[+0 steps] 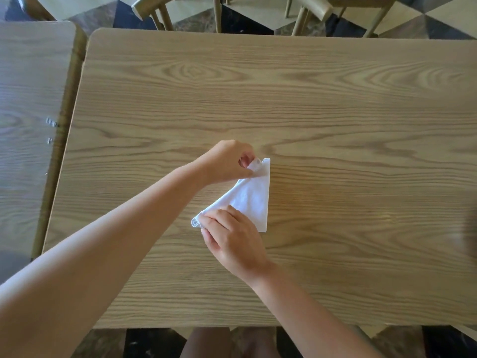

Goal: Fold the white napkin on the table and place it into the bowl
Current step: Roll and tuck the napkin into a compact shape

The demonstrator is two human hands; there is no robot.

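The white napkin (251, 196) lies folded into a small triangle near the middle of the wooden table (335, 112). My left hand (228, 162) pinches its far tip between thumb and fingers and lifts that tip slightly. My right hand (231, 235) rests on the near left corner of the napkin, fingers closed over the cloth and pressing it down. A dark blurred shape (468, 236) sits at the right edge of the view; I cannot tell whether it is the bowl.
A second wooden table (28, 99) stands close on the left with a narrow gap between. Wooden chairs (160, 9) stand beyond the far edge on a checkered floor. My knees show below the near edge.
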